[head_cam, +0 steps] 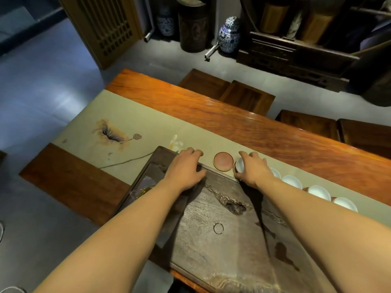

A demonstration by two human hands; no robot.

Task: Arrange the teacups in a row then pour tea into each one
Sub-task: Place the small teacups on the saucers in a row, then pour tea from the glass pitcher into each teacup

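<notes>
Several white teacups stand in a row on the beige runner [131, 115], running right from my right hand: one [292, 181], another [319, 192], and one [345, 204] furthest right. My right hand [254, 169] grips a white teacup [240, 164], tilted, over a round coaster whose edge shows at its left. An empty pink round coaster [223, 161] with a gold rim lies between my hands. My left hand [184, 168] rests palm down at the far edge of the dark tea tray [222, 240], fingers curled over something hidden beneath them.
The long orange wooden table [254, 123] carries the runner and tray. A small metal ring [218, 227] lies on the tray. A small white figurine [175, 142] stands just beyond my left hand. Dark wooden stools [247, 96] line the far side.
</notes>
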